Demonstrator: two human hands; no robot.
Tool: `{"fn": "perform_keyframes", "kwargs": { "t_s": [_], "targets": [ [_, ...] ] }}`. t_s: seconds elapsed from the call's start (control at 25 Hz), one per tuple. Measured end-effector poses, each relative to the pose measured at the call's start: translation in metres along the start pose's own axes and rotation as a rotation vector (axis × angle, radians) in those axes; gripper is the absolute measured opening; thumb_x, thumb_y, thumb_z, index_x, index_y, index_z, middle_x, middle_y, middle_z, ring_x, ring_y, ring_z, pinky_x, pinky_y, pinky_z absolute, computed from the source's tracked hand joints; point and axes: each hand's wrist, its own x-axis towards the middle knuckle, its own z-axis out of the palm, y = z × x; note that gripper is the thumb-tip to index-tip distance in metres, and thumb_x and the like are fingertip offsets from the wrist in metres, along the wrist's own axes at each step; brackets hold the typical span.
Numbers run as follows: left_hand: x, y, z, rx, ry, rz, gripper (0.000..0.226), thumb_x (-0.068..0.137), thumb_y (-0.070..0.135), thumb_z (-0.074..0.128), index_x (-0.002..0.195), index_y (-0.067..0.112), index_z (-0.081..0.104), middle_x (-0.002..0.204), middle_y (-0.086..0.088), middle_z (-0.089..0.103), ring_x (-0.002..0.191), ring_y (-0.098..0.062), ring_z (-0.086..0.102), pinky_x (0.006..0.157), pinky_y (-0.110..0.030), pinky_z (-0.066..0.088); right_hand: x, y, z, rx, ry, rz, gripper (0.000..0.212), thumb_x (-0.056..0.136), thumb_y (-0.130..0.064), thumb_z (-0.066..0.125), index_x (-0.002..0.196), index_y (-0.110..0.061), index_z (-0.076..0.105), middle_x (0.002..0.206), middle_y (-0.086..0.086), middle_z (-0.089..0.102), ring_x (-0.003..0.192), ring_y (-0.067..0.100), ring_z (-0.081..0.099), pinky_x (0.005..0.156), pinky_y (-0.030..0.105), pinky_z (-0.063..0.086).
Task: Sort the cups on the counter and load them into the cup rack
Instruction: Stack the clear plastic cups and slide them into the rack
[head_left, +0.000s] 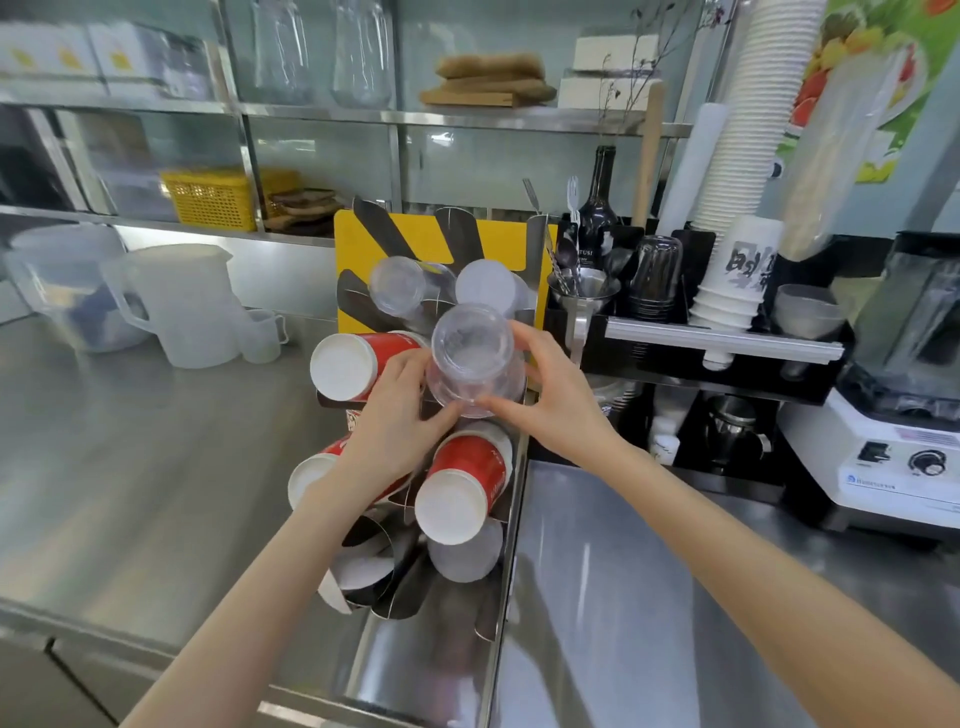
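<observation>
Both forearms reach in from the bottom edge toward the clear plastic cup, held base-first toward the camera at the middle of the cup rack. Left hand pinches its lower left edge with curled fingers; right hand wraps the right side, thumb under the rim. Red paper cups and more clear ones sit angled in the rack's metal sleeves. Brushed-steel surface spreads left, carrying frosted jugs. A blender stands right; steel shelves line the back wall
</observation>
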Motion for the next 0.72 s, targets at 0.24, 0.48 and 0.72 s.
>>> {"fn": "perform_keyframes", "kwargs": {
  "t_s": [0.24,0.48,0.72],
  "targets": [
    [-0.003,0.012,-0.006,-0.118,0.122,0.086,0.065,0.077,0.025,0.067,0.133,0.017,0.034,0.129,0.001,0.046,0.118,-0.01,0.04,0.095,-0.016,0.03,0.008,0.015,0.01,-0.068,0.016,0.049,0.072,0.071,-0.037,0.071,0.131,-0.026,0.035,0.132,-0.001,0.044,0.12,0.01,0.038,0.094,0.019,0.03],
    [0.004,0.011,-0.004,0.128,0.066,0.176,0.049,0.082,0.023,0.059,0.128,0.016,0.044,0.13,-0.006,0.05,0.12,-0.022,0.045,0.099,-0.031,0.035,0.012,0.024,0.021,-0.141,-0.043,0.095,0.072,0.075,-0.031,0.069,0.134,-0.019,0.031,0.137,0.006,0.039,0.126,0.018,0.036,0.103,0.03,0.032],
    [0.004,0.003,0.009,0.258,-0.028,0.118,0.056,0.084,0.029,0.056,0.135,0.017,0.034,0.137,-0.005,0.044,0.122,-0.024,0.045,0.099,-0.044,0.042,-0.003,0.024,0.019,-0.201,-0.077,0.059,0.073,0.078,-0.023,0.064,0.139,-0.016,0.024,0.144,0.007,0.033,0.134,0.021,0.029,0.111,0.037,0.028]
  ]
}}
